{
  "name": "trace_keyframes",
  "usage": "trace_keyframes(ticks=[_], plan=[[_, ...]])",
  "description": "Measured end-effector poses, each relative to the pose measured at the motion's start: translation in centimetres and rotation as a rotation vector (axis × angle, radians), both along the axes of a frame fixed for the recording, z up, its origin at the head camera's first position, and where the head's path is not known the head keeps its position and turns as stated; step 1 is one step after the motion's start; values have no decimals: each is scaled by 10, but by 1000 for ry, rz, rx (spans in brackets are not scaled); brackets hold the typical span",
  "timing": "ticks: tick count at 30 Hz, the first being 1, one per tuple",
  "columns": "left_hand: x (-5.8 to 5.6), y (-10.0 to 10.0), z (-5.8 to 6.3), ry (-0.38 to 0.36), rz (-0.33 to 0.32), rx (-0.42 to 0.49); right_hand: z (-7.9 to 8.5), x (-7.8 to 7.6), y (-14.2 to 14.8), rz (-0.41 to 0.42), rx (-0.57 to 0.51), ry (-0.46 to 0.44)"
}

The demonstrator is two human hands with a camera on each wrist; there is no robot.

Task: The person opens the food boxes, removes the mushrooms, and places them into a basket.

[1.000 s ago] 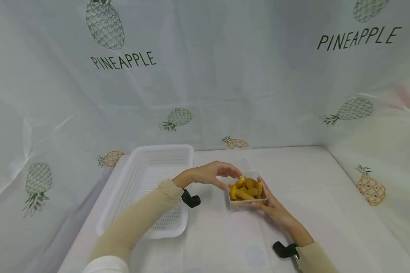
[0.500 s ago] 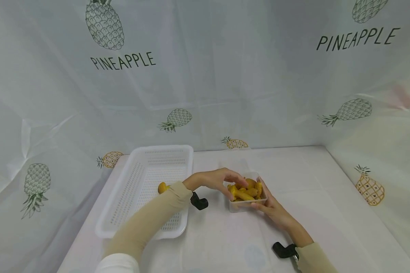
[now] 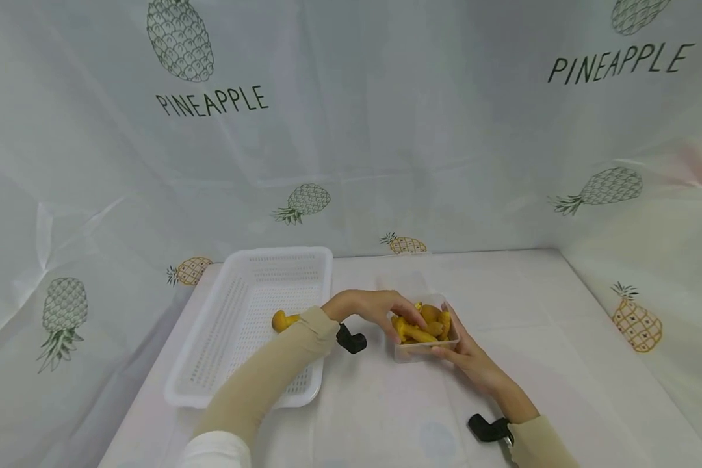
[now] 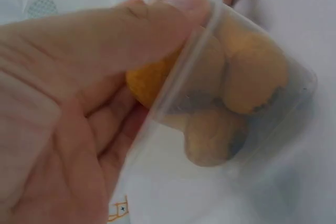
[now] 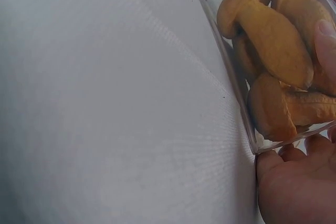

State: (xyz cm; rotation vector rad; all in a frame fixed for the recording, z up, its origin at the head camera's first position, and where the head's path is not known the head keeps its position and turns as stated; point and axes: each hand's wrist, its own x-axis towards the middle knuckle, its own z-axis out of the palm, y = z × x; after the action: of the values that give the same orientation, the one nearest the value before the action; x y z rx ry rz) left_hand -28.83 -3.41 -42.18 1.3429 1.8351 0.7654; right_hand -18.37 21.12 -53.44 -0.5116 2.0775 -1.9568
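A clear plastic box [image 3: 409, 355] full of yellow-brown mushrooms [image 3: 418, 334] stands on the table, right of centre. My left hand [image 3: 380, 307] reaches over its left rim; thumb and fingers pinch a mushroom [image 4: 143, 85] at the edge, as the left wrist view shows. Other mushrooms show through the box wall there. My right hand [image 3: 474, 364] holds the box at its near right corner, thumb in front and fingers along the right side. In the right wrist view, mushrooms [image 5: 275, 40] with thick stems lie piled inside. A single mushroom [image 3: 282, 321] lies in the white basket, partly behind my left sleeve.
The white perforated basket [image 3: 181, 370] stands at the left, crossed by my left forearm. Behind the box a clear lid [image 3: 406, 282] lies on the white tablecloth. A pineapple-print sheet [image 3: 386, 149] rises at the table's back edge.
My left hand has moved slightly right and its fingers have gone down into the box among the mushrooms. The mushroom in the basket has come out from behind the sleeve. My right hand keeps still.
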Motion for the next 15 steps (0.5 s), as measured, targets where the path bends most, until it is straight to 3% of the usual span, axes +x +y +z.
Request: trace_keyframes(ticks=[4,8,15], plan=[[1,8,5,16,-29,-62,1,0,1,-2,5,-2],[2,13,4,-3,-16,-94,1,0,0,0,3,-4],[1,13,0,15,0,-95,1,0,0,-3,10,-4]])
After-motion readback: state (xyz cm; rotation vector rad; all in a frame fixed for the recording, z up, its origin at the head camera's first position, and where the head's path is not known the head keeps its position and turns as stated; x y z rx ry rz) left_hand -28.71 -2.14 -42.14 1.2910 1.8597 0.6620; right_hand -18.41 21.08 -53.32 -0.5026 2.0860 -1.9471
